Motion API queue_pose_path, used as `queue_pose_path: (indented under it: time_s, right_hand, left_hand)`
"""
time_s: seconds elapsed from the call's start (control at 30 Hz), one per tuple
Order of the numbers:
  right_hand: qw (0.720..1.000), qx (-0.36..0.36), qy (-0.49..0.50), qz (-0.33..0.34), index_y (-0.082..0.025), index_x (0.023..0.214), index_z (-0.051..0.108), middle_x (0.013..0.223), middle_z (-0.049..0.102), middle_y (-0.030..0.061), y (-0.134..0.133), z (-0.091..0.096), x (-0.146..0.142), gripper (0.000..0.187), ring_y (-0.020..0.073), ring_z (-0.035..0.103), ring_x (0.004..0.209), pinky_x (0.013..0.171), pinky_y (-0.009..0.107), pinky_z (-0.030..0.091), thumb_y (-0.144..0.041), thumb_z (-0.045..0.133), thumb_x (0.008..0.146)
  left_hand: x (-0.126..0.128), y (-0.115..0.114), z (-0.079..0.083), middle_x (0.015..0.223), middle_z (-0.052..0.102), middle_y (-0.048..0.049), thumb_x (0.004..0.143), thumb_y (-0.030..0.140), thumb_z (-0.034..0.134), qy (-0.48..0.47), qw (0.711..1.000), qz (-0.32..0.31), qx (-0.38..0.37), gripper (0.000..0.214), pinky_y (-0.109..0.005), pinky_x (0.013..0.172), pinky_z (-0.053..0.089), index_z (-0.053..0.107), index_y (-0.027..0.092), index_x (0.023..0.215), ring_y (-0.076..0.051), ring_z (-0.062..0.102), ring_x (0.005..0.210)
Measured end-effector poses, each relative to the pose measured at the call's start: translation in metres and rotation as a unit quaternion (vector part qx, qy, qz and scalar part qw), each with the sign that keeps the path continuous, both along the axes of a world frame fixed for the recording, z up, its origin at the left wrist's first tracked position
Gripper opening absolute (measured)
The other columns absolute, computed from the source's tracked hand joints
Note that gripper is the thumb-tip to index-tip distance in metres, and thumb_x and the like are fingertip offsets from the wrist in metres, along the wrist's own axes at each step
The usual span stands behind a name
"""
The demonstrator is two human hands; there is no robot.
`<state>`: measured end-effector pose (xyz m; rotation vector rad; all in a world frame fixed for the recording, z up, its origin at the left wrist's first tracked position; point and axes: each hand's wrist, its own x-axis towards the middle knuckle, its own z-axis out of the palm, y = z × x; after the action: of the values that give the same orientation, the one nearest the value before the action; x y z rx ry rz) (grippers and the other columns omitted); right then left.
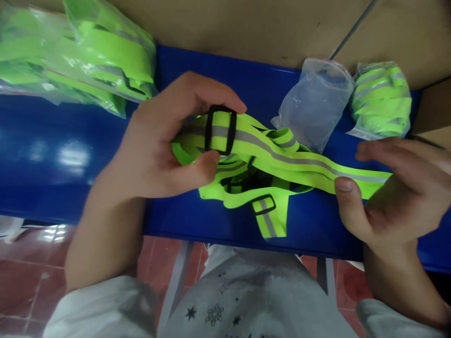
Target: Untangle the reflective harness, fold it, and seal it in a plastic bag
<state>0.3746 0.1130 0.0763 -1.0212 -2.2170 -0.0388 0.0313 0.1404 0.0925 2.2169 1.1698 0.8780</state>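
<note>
My left hand grips a fluorescent yellow-green reflective strap at its black slider buckle, thumb and forefinger at opposite edges. A grey stripe runs along the strap, which stretches right to my right hand. There the thumb touches the strap's lower edge and the fingers stand apart; the strap disappears behind this hand. Between the hands, more of the strap webbing lies looped on the blue table. Another black buckle sits near a hanging strap end.
Clear plastic bags of folded yellow-green straps lie at the far left. An unfilled-looking clear bag and a packed bag of straps are at the back right. Cardboard stands behind, with a box at the right edge.
</note>
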Motion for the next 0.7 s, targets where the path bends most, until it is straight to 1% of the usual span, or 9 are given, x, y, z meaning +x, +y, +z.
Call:
queue_pose_path:
  time_s: [0.07, 0.13, 0.2, 0.23, 0.3, 0.4, 0.47, 0.57, 0.7]
  right_hand:
    - [0.998, 0.027, 0.026, 0.042, -0.023, 0.142, 0.068, 0.112, 0.078, 0.0119, -0.002, -0.002, -0.001, 0.055, 0.0311, 0.075, 0.098, 0.087, 0.047, 0.059, -0.010, 0.074, 0.089]
    - [0.995, 0.007, 0.029, 0.098, -0.019, 0.129, 0.072, 0.102, 0.078, 0.0091, -0.006, -0.005, -0.007, 0.043, 0.0252, 0.075, 0.088, 0.081, 0.042, 0.057, -0.005, 0.074, 0.088]
    - [0.986, -0.037, -0.007, 0.160, -0.016, 0.119, 0.072, 0.101, 0.079, 0.0080, -0.010, -0.009, -0.018, 0.032, 0.0232, 0.076, 0.090, 0.080, 0.040, 0.056, -0.005, 0.074, 0.090]
    - [0.981, -0.061, -0.041, 0.177, -0.016, 0.121, 0.071, 0.106, 0.080, 0.0087, -0.013, -0.011, -0.024, 0.029, 0.0234, 0.076, 0.096, 0.084, 0.039, 0.056, -0.007, 0.073, 0.093]
    - [0.973, -0.082, -0.109, 0.185, -0.013, 0.131, 0.068, 0.121, 0.080, 0.0112, -0.018, -0.018, -0.037, 0.031, 0.0245, 0.075, 0.109, 0.092, 0.040, 0.053, -0.014, 0.069, 0.100]
    - [0.963, -0.084, -0.184, 0.175, -0.010, 0.142, 0.062, 0.134, 0.075, 0.0146, -0.022, -0.029, -0.049, 0.040, 0.0252, 0.074, 0.113, 0.097, 0.042, 0.048, -0.031, 0.063, 0.108]
    - [0.960, -0.071, -0.209, 0.174, -0.007, 0.145, 0.060, 0.120, 0.079, 0.0124, -0.023, -0.033, -0.050, 0.044, 0.0222, 0.074, 0.097, 0.093, 0.041, 0.045, -0.033, 0.060, 0.110]
    - [0.961, -0.052, -0.216, 0.163, -0.007, 0.147, 0.058, 0.083, 0.075, 0.0003, -0.023, -0.033, -0.046, 0.041, 0.0164, 0.064, 0.070, 0.088, 0.038, 0.042, -0.026, 0.057, 0.110]
    - [0.964, -0.038, -0.212, 0.158, -0.010, 0.144, 0.060, 0.069, 0.068, -0.0051, -0.018, -0.025, -0.036, 0.038, 0.0145, 0.056, 0.060, 0.089, 0.037, 0.041, -0.015, 0.058, 0.106]
  left_hand:
    - [-0.001, 0.005, -0.005, 0.131, 0.063, -0.0040, 0.088, 0.036, 0.061, -0.010, 1.000, -0.007, -0.019, 0.049, -0.043, 0.084, 0.051, 0.059, 0.029, 0.137, -0.020, 0.059, 0.093]
    - [-0.001, 0.011, -0.010, 0.119, 0.060, -0.0058, 0.085, 0.034, 0.065, -0.024, 0.999, -0.033, -0.019, 0.048, -0.039, 0.074, 0.047, 0.057, 0.027, 0.132, -0.017, 0.052, 0.084]
    - [0.000, 0.015, -0.014, 0.112, 0.057, -0.0048, 0.086, 0.035, 0.072, -0.011, 0.999, -0.047, -0.019, 0.048, -0.034, 0.068, 0.043, 0.053, 0.024, 0.129, -0.014, 0.047, 0.079]
    - [0.001, 0.016, -0.015, 0.111, 0.057, -0.0039, 0.086, 0.037, 0.077, 0.002, 0.999, -0.042, -0.013, 0.050, -0.032, 0.066, 0.042, 0.052, 0.024, 0.128, -0.013, 0.047, 0.079]
    - [0.003, 0.016, -0.016, 0.112, 0.061, -0.0033, 0.089, 0.044, 0.082, 0.032, 0.999, -0.021, 0.016, 0.052, -0.031, 0.071, 0.045, 0.054, 0.023, 0.127, -0.013, 0.052, 0.084]
    - [0.004, 0.016, -0.012, 0.115, 0.068, -0.0016, 0.101, 0.050, 0.073, 0.062, 0.996, 0.006, 0.061, 0.037, -0.033, 0.085, 0.049, 0.062, 0.022, 0.123, -0.014, 0.059, 0.096]
    - [0.003, 0.016, -0.009, 0.115, 0.069, 0.0026, 0.106, 0.052, 0.066, 0.053, 0.996, 0.040, 0.067, 0.032, -0.033, 0.086, 0.049, 0.065, 0.024, 0.120, -0.012, 0.057, 0.095]
    - [-0.001, 0.017, -0.004, 0.111, 0.063, 0.0079, 0.110, 0.058, 0.055, 0.021, 0.995, 0.096, 0.026, 0.037, -0.033, 0.081, 0.047, 0.062, 0.025, 0.125, -0.008, 0.049, 0.086]
    - [-0.002, 0.023, -0.005, 0.100, 0.051, 0.0104, 0.114, 0.063, 0.039, 0.022, 0.989, 0.142, 0.021, 0.045, -0.027, 0.089, 0.045, 0.055, 0.023, 0.126, -0.003, 0.045, 0.093]
